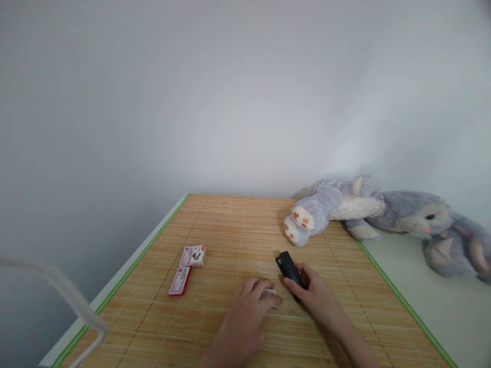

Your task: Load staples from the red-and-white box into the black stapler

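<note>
The small black oblong stapler (290, 270) lay on the bamboo-mat worktop (238, 225), clamped in the right hand (311, 291) grip, long axis pointing away and a bit left. The left hand (253, 299), just beside it, had its fingers curled on something small and white; couldn't tell what.

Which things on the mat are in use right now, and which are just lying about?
In use:
right hand gripping the black stapler
left hand with a small white item at its fingertips

Lying about:
two red-and-white boxes
grey plush rabbit
bamboo mat
</note>
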Tool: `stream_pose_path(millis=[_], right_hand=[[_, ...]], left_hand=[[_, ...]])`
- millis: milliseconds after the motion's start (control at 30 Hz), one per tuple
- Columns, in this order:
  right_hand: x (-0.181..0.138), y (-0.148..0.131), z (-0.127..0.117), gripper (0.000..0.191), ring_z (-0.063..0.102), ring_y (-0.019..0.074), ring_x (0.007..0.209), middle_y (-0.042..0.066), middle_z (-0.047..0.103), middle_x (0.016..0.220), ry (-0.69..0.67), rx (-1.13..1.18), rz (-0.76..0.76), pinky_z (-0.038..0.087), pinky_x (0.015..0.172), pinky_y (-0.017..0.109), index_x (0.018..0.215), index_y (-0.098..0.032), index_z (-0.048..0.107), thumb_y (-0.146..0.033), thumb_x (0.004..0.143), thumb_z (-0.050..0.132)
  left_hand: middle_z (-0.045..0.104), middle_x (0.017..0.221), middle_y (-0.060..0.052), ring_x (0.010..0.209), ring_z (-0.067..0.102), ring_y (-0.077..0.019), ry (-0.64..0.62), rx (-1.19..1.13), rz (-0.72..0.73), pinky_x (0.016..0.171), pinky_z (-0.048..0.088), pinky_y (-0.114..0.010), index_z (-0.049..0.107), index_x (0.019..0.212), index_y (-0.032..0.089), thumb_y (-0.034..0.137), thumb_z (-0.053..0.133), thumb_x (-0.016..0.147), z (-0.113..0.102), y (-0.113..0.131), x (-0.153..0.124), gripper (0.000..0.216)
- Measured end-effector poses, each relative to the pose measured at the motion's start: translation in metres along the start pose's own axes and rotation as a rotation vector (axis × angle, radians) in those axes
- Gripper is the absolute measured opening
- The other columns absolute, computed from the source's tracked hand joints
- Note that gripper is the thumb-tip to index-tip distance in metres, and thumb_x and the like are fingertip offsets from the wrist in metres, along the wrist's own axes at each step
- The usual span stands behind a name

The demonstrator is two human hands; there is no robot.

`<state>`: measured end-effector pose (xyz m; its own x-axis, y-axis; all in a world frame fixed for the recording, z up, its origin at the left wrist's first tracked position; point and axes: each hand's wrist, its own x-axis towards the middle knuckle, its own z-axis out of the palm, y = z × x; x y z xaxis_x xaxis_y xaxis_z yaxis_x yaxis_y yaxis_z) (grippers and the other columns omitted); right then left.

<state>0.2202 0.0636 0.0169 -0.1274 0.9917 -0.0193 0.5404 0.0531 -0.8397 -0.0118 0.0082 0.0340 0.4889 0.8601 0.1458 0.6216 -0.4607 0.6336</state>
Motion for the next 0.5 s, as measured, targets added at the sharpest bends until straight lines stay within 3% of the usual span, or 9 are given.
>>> stream_pose_path(millis=[133, 233, 300, 367, 500], right_hand=[[-0.018, -0.005, 0.006, 0.045, 0.070, 0.0245, 0.085, 0.006, 0.076, 0.096, -0.028, 0.088, 0.035, 0.053, 0.077, 0.035, 0.117, -0.020, 0.068, -0.058, 0.092, 0.064], [-0.030, -0.010, 0.020, 0.051, 0.067, 0.0217, 0.076, 0.005, 0.072, 0.089, -0.034, 0.177, 0.060, 0.053, 0.067, 0.033, 0.123, -0.019, 0.067, -0.061, 0.093, 0.061], [-0.035, -0.012, 0.030, 0.056, 0.062, 0.0185, 0.063, 0.001, 0.066, 0.079, -0.041, 0.229, 0.103, 0.050, 0.054, 0.030, 0.127, -0.019, 0.064, -0.064, 0.094, 0.060], [-0.037, -0.011, 0.039, 0.059, 0.056, 0.0157, 0.054, -0.002, 0.059, 0.075, -0.048, 0.285, 0.140, 0.045, 0.045, 0.028, 0.131, -0.019, 0.060, -0.065, 0.093, 0.060], [-0.039, -0.008, 0.050, 0.060, 0.056, 0.0149, 0.055, -0.003, 0.053, 0.076, -0.064, 0.376, 0.158, 0.048, 0.042, 0.026, 0.131, -0.020, 0.059, -0.065, 0.092, 0.063]], left_hand=[[0.061, 0.143, -0.005, 0.134, 0.056, -0.0278, 0.112, -0.001, -0.231, 0.117, 0.045, -0.051, 0.066, 0.135, 0.038, 0.005, 0.054, 0.078, -0.022, -0.034, -0.015, 0.067], [0.058, 0.146, -0.006, 0.134, 0.058, -0.0290, 0.099, -0.108, -0.348, 0.118, 0.046, -0.049, 0.063, 0.140, 0.036, 0.022, 0.073, 0.078, -0.040, -0.050, -0.029, 0.065], [0.053, 0.152, -0.007, 0.138, 0.055, -0.0317, 0.061, -0.166, -0.362, 0.118, 0.046, -0.049, 0.059, 0.145, 0.036, 0.029, 0.085, 0.068, -0.048, -0.054, -0.037, 0.081], [0.049, 0.156, -0.006, 0.141, 0.053, -0.0318, 0.008, -0.198, -0.335, 0.119, 0.045, -0.047, 0.058, 0.146, 0.038, 0.025, 0.087, 0.063, -0.054, -0.055, -0.042, 0.088], [0.060, 0.140, -0.004, 0.114, 0.068, -0.0249, -0.031, -0.172, -0.345, 0.098, 0.058, -0.038, 0.063, 0.136, 0.038, 0.017, 0.074, 0.069, -0.057, -0.049, -0.041, 0.070]])
